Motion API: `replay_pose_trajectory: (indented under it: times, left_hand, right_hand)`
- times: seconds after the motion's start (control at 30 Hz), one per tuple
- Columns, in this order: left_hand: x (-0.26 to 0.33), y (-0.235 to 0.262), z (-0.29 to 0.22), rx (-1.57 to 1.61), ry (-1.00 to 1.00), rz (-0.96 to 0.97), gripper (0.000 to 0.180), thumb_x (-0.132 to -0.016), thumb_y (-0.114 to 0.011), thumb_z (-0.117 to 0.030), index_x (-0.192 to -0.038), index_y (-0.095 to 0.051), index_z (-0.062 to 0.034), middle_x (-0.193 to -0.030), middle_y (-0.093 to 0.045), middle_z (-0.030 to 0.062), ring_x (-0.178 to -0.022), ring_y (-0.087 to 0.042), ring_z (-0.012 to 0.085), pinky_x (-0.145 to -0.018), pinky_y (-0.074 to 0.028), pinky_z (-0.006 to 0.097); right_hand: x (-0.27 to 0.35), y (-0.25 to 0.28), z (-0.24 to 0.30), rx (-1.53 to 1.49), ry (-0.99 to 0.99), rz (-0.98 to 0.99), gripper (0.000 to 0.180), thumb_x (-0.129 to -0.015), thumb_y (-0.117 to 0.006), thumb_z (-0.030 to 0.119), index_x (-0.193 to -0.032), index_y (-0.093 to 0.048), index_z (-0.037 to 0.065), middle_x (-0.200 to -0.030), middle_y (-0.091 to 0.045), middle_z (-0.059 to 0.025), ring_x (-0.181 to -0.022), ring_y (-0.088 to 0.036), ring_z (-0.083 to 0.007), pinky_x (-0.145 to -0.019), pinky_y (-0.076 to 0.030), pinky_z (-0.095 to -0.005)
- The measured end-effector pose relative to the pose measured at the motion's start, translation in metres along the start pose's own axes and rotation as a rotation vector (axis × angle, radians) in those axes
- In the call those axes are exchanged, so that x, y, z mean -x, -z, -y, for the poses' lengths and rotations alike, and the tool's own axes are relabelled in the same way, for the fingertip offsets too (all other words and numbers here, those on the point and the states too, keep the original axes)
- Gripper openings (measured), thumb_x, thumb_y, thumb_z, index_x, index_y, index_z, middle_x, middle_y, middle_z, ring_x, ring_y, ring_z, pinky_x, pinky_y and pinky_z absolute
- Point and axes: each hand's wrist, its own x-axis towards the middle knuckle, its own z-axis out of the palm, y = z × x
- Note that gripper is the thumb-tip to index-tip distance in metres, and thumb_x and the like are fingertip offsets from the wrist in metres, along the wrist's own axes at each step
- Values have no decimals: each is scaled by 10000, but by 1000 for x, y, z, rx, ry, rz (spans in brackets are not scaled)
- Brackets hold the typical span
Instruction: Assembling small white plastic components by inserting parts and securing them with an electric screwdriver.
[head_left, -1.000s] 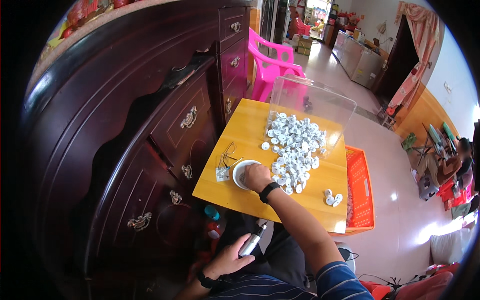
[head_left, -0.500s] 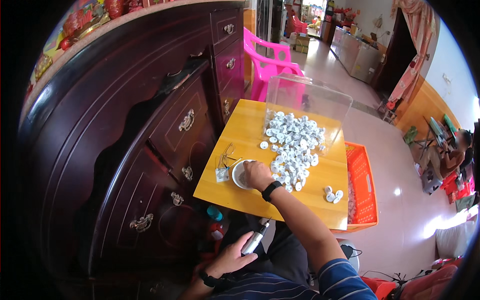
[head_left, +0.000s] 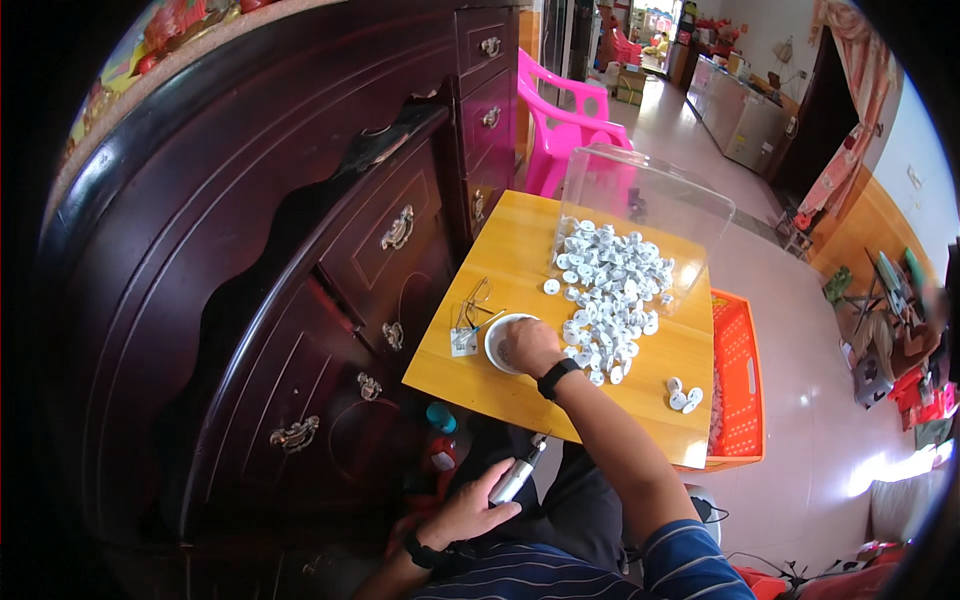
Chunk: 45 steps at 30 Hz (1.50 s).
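My right hand (head_left: pixel 533 346) reaches over a small white bowl (head_left: pixel 489 350) on the yellow table, its curled fingers down at the bowl's inside. Tiny greyish pieces lie in the bowl; what the fingertips pinch, if anything, is hidden. Low over my lap, my left hand (head_left: pixel 476 508) is wrapped round a silver electric screwdriver (head_left: pixel 512 482), its dark tip pointing up toward the table's near edge. To the right of the bowl spreads a heap of round white plastic parts (head_left: pixel 610 290). Several more such parts (head_left: pixel 684 396) sit apart near the table's right edge.
Eyeglasses (head_left: pixel 472 300) and a small clear packet (head_left: pixel 464 342) lie left of the bowl on the table (head_left: pixel 450 385). A clear plastic bin (head_left: pixel 650 190) stands tipped behind the heap. Dark drawers (head_left: pixel 300 350) rise at left; an orange crate (head_left: pixel 738 385) stands at right.
The whole view has shifted, so the table and things on it appear further right. My right hand stays at the bowl with its fingers curled, and my left still holds the screwdriver.
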Motion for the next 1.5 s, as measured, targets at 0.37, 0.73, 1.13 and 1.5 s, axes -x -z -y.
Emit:
replay_pose_trajectory:
  times: [0.37,0.73,1.13,1.5]
  left_hand:
    - [-3,5,-6,-21,6,-3,753,-894,-751,-254,-1524,-381,-71,-1155,-680,259,-1037,-709,388,-892,-552,416]
    - [-17,-3,-13,138,-69,-7,723,-873,-775,-208,-1498,-442,-60,-1268,-648,200,-1120,-676,306,-954,-523,383]
    - [-21,-22,-45,163,-25,130,742,-885,-763,-215,-1512,-412,-29,-1324,-620,193,-1183,-648,280,-1009,-495,381]
    - [-33,-28,-45,183,29,146,742,-884,-758,-178,-1523,-404,-47,-1336,-613,176,-1198,-633,250,-1024,-485,368]
  right_hand:
    - [24,25,-21,-487,-57,-131,196,-865,-743,238,-913,-714,51,-876,-740,-166,-796,-729,-342,-730,-582,-430]
    - [161,37,-77,-1615,-454,-213,92,-998,-664,102,-1075,-647,54,-984,-717,-43,-774,-657,-103,-690,-530,-237]
    - [225,7,-59,-2083,-354,-187,54,-1013,-646,98,-1048,-654,58,-951,-672,-37,-865,-658,-132,-809,-568,-274]
    - [224,9,-59,-2175,-433,-211,52,-1000,-647,63,-1051,-655,53,-921,-664,-30,-802,-655,-135,-770,-567,-276]
